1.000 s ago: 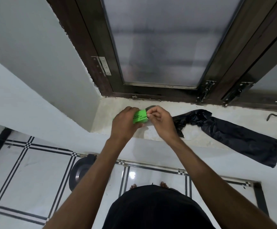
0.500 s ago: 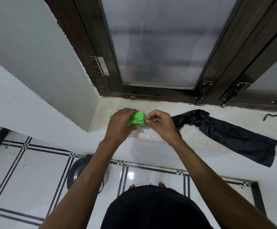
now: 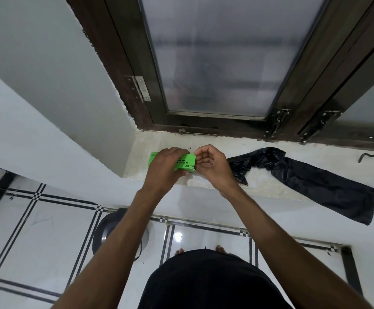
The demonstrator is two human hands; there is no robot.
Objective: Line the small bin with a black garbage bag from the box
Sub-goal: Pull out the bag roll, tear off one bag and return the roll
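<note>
A bright green box (image 3: 185,163) lies on the window ledge (image 3: 270,150) under my left hand (image 3: 167,167), which grips it from above. My right hand (image 3: 210,166) has its fingers curled against the box's right end; whether it pinches a flap I cannot tell. A black garbage bag (image 3: 311,177) lies spread flat on the ledge to the right, its crumpled end just behind my right hand. The small dark round bin (image 3: 105,233) stands on the floor below, partly hidden by my left forearm.
A frosted-glass window in a dark wooden frame (image 3: 215,63) rises behind the ledge, with latches (image 3: 277,123) at its base. A metal hook (image 3: 373,155) lies at the ledge's far right. White floor tiles with black lines (image 3: 36,230) lie below; my bare toes show near the wall.
The green box has been lowered and laid flat on the ledge, more of it now showing left of my left hand. My right hand stays at its right end.
</note>
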